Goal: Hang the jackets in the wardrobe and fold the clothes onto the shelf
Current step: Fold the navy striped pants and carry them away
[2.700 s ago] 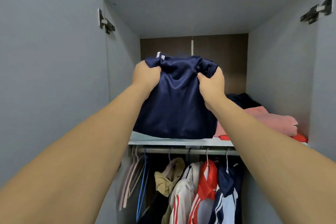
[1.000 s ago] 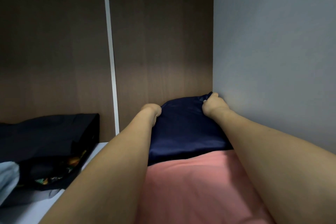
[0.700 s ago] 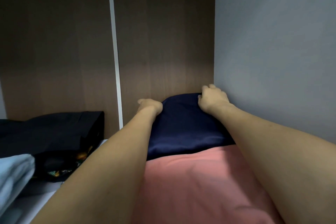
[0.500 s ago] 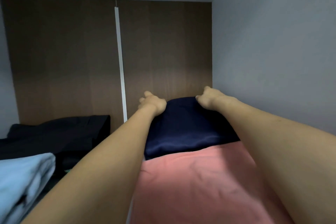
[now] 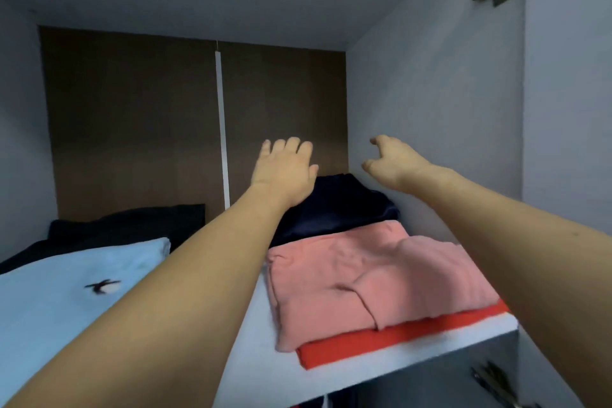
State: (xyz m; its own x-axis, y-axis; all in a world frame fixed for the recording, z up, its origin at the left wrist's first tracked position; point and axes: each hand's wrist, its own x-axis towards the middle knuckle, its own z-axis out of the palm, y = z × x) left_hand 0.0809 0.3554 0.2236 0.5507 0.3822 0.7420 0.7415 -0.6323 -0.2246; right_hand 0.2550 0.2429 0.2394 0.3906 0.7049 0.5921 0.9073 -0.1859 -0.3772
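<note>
Left hand, right hand empty, outstretched

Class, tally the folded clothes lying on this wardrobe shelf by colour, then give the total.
Navy satin garment: 1
Pink folded garment: 1
Red folded garment: 1
Light blue folded garment with a small bird logo: 1
Black folded garment: 1
Total: 5
</note>
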